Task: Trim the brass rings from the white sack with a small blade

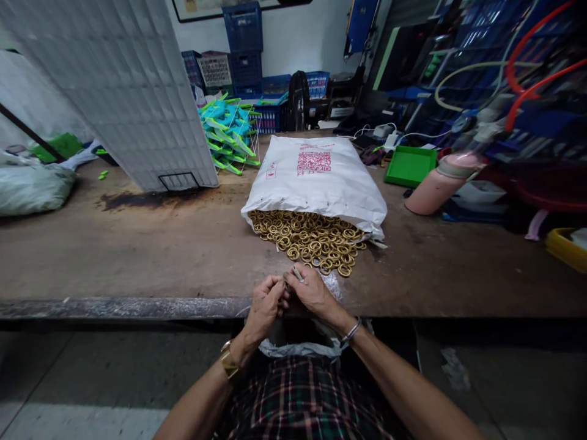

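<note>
Fingers of our right hand [314, 294] are clamped on a pale piece [298, 274], just below the middle of the frame, and meet those of our left hand [266, 302]; these are curled inward, though whether they grip anything we cannot tell. Both hands are at the front edge of the worktop [160, 244], so a loose pinch could drop the piece into the grey plastic [284, 350] lower in the frame, or onto the floor [82, 366]. If the piece has a sharp end, which we cannot make out, a thumb so near could get nicked.

Just above our knuckles, rings [316, 244] spill from the mouth of the bag [279, 189] at the centre; a knock from the right hand, or a tug on the bag, could send the front ones rolling toward us. Farther out, at right of centre, a bottle [426, 194] stands near the tray [410, 166]; a wide swing could tip it. At upper left, a jolt might topple the tall panel [132, 91].
</note>
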The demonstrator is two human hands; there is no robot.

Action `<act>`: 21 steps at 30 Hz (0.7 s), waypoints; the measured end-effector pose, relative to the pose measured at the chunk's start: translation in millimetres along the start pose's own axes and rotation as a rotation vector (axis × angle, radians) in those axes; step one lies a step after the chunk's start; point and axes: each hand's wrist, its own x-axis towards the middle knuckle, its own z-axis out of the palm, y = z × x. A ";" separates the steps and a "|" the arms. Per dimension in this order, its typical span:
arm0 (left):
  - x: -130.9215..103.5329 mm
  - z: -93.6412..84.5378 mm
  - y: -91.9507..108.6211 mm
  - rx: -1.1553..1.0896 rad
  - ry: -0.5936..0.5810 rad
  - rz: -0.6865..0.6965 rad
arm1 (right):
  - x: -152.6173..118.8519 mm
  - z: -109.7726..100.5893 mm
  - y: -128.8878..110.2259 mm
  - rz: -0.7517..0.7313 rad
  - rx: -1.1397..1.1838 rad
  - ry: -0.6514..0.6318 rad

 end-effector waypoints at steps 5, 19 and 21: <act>-2.1 -3.1 -3.6 -0.148 -0.077 -0.016 | -1.6 -0.3 2.6 -0.015 0.026 -0.015; -4.3 -4.9 -2.3 -0.369 -0.147 -0.067 | -9.4 0.0 8.0 0.015 -0.041 0.038; -3.3 -6.0 -2.6 -0.348 -0.115 -0.038 | -13.1 1.1 10.3 -0.062 -0.199 0.016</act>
